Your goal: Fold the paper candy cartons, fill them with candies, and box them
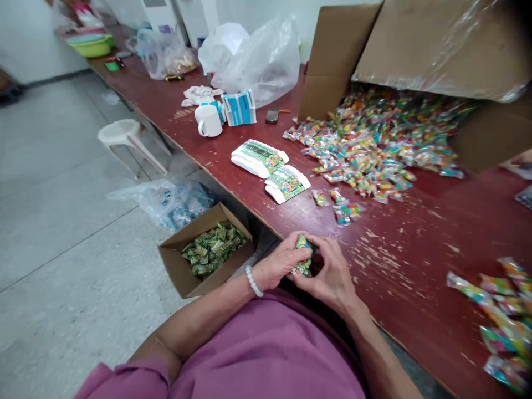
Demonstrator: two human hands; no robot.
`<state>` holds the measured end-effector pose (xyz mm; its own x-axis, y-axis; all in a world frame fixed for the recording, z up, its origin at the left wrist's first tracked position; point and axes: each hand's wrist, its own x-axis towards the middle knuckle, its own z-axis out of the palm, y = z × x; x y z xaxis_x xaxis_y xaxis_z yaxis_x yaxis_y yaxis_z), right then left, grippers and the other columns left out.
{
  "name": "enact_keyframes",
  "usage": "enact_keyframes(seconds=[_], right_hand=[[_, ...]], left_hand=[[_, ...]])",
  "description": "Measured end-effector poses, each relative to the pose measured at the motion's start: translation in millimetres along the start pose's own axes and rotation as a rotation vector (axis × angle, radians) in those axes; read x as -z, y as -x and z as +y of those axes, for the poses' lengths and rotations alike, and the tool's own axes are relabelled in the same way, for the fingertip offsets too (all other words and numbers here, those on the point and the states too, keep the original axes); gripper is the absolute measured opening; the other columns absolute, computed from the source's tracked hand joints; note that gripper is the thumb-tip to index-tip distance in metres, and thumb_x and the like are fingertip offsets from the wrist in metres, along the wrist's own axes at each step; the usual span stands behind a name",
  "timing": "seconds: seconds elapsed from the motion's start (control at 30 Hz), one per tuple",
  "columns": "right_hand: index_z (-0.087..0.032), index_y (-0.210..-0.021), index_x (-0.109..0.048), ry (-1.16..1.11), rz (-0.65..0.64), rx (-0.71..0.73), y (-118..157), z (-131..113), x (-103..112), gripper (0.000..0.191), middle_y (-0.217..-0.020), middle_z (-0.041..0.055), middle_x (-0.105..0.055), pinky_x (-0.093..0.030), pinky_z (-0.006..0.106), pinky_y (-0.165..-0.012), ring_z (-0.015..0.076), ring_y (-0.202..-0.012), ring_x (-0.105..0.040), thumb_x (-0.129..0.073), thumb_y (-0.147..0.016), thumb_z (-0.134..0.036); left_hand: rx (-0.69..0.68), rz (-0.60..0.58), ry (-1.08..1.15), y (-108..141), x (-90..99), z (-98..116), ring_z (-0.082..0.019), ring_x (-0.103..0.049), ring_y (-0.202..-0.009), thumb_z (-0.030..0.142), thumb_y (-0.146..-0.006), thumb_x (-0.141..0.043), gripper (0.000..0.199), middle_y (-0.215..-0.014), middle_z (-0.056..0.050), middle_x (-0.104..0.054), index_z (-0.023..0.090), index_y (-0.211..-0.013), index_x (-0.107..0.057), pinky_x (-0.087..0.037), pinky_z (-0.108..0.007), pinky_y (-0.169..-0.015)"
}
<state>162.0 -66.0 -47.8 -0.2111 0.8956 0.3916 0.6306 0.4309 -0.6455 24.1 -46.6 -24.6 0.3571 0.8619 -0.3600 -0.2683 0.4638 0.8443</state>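
My left hand [279, 261], with a pale bead bracelet at the wrist, grips a small green printed box [302, 256] at the table's front edge. The fingers of my right hand [332, 270] curl round the box's other side, so the right part of it is hidden. Just beyond my hands lie several small wrapped candy packets [343, 210]. Past these sit two stacks of flat green-and-white cartons, a smaller stack [287, 184] and a larger stack [258, 157]. Down to the left, an open cardboard box [178, 271] on the floor holds many green boxes like mine.
A large cardboard carton [332, 61] spills a heap of candy packets [374, 149] onto the red table [399, 244]. More packets [499, 310] lie at right. A white mug [208, 121], plastic bags [266, 61] and a phone-like device [272, 116] stand farther back. On the floor is a white stool [120, 132].
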Motion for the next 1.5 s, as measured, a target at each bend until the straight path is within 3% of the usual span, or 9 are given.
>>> enact_keyframes(seconds=[0.2,0.4,0.53,0.67,0.87,1.07,1.2,1.33,1.5], right_hand=[[-0.020,-0.153,-0.023,-0.159,-0.137,-0.012,-11.8,1.6,-10.4,0.101,-0.152,0.0189,-0.036,-0.043,0.052,-0.108,0.0342,-0.137,-0.041,-0.079,-0.074,-0.048],[-0.021,-0.126,-0.058,-0.021,0.028,-0.095,-11.0,50.4,-6.7,0.040,-0.118,0.0130,-0.064,-0.051,0.048,-0.093,0.0286,-0.105,-0.062,-0.064,-0.089,-0.036],[-0.022,-0.113,-0.067,0.027,0.016,-0.019,-8.2,50.7,-10.4,0.024,-0.110,0.0113,-0.070,-0.051,0.046,-0.091,0.0284,-0.102,-0.063,-0.061,-0.090,-0.029],[-0.023,-0.109,-0.068,-0.018,0.014,-0.010,-9.5,46.3,-10.4,0.020,-0.107,0.0100,-0.072,-0.051,0.043,-0.088,0.0264,-0.098,-0.065,-0.059,-0.091,-0.025],[-0.022,-0.106,-0.067,-0.052,0.018,-0.011,-11.6,47.1,-8.1,0.016,-0.104,0.0092,-0.072,-0.050,0.042,-0.089,0.0249,-0.096,-0.064,-0.059,-0.092,-0.022],[-0.022,-0.104,-0.068,-0.075,0.034,-0.034,-13.4,43.8,-8.0,0.016,-0.103,0.0089,-0.073,-0.050,0.041,-0.086,0.0246,-0.094,-0.064,-0.058,-0.091,-0.020],[-0.022,-0.099,-0.069,-0.156,0.073,-0.086,-13.2,41.0,-7.7,0.013,-0.099,0.0081,-0.073,-0.051,0.043,-0.088,0.0247,-0.094,-0.065,-0.060,-0.090,-0.023],[-0.022,-0.114,-0.064,-0.407,0.242,-0.367,-15.8,35.4,-7.2,0.028,-0.107,0.0083,-0.071,-0.055,0.036,-0.074,0.0193,-0.078,-0.064,-0.062,-0.089,-0.033],[-0.021,-0.120,-0.060,-0.913,0.369,-0.574,-31.3,20.3,4.5,0.043,-0.115,0.0086,-0.070,-0.057,0.034,-0.081,0.0186,-0.089,-0.067,-0.069,-0.084,-0.042]], left_hand=[[-0.020,0.143,-0.317,31.6,69.0,24.5,-0.022,-0.063,-0.094,0.041,-0.085,-0.064,0.066,-0.112,-0.009,-0.063,0.024,-0.143,-0.037,-0.050,-0.030,-0.075],[-0.334,0.553,-0.801,3.9,143.0,58.9,-0.025,-0.055,-0.118,0.038,-0.084,-0.061,0.072,-0.134,-0.015,-0.055,0.019,-0.147,-0.032,-0.045,-0.041,-0.098],[-0.506,0.574,-1.245,-52.4,113.6,66.5,-0.025,-0.057,-0.105,0.034,-0.090,-0.055,0.047,-0.119,-0.012,-0.064,0.017,-0.134,-0.054,-0.041,-0.040,-0.097],[-0.439,0.568,-1.674,-96.7,71.8,65.9,-0.035,-0.050,-0.108,0.055,-0.092,-0.052,0.055,-0.123,-0.018,-0.058,0.018,-0.133,-0.058,-0.039,-0.045,-0.088],[-0.420,0.562,-1.829,-111.6,65.0,69.2,-0.037,-0.047,-0.107,0.062,-0.091,-0.047,0.053,-0.118,-0.019,-0.056,0.021,-0.118,-0.066,-0.036,-0.046,-0.084],[-0.460,0.554,-1.239,-107.6,69.5,67.4,-0.036,-0.049,-0.117,0.042,-0.082,-0.069,0.028,-0.116,-0.015,-0.063,0.022,-0.102,-0.070,-0.034,-0.043,-0.093],[-0.402,0.521,-0.987,-102.8,69.7,65.8,-0.025,-0.062,-0.087,0.041,-0.082,-0.067,0.020,-0.080,-0.005,-0.067,0.022,-0.088,-0.068,-0.043,-0.032,-0.074],[-0.292,0.361,-0.718,-80.1,57.1,56.3,-0.015,-0.054,-0.047,0.052,-0.078,-0.067,0.033,-0.056,0.001,-0.060,0.019,-0.075,-0.062,-0.038,-0.025,-0.047],[-0.205,0.156,-0.493,-41.0,32.8,38.0,-0.014,-0.056,-0.049,0.051,-0.075,-0.072,0.035,-0.060,-0.001,-0.064,0.017,-0.074,-0.063,-0.044,-0.023,-0.045]])
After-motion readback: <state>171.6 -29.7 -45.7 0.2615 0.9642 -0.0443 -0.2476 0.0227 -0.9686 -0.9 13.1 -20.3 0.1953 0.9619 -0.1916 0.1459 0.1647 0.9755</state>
